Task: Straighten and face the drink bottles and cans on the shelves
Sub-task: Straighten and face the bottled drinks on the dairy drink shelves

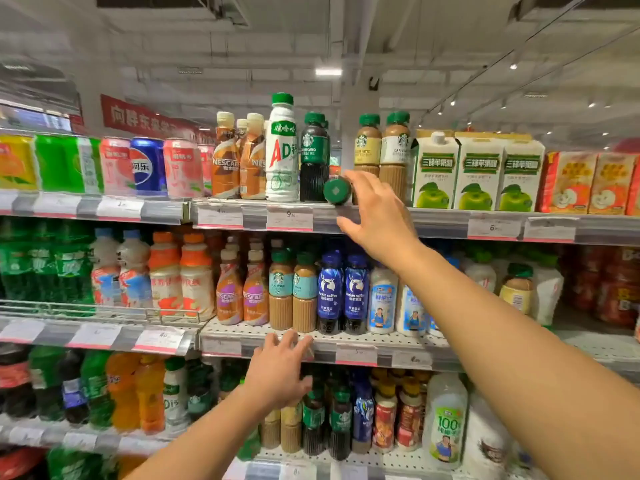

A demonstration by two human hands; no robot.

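Reaching up to the top shelf (433,220), the right hand (375,216) spreads wide, fingertips touching or just beside a toppled green-capped coffee bottle (337,190) lying cap-outward at the shelf's front edge. A clumsy nudge could roll it off, or knock the upright dark Starbucks bottle (314,157) beside it. The left hand (278,370) rests open-fingered on the middle shelf's lip (356,353), apparently holding nothing.

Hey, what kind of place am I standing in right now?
Most likely a supermarket drinks aisle: tiered shelves packed with bottles, cans and cartons, price tags clipped along each shelf edge, and a red banner overhead.
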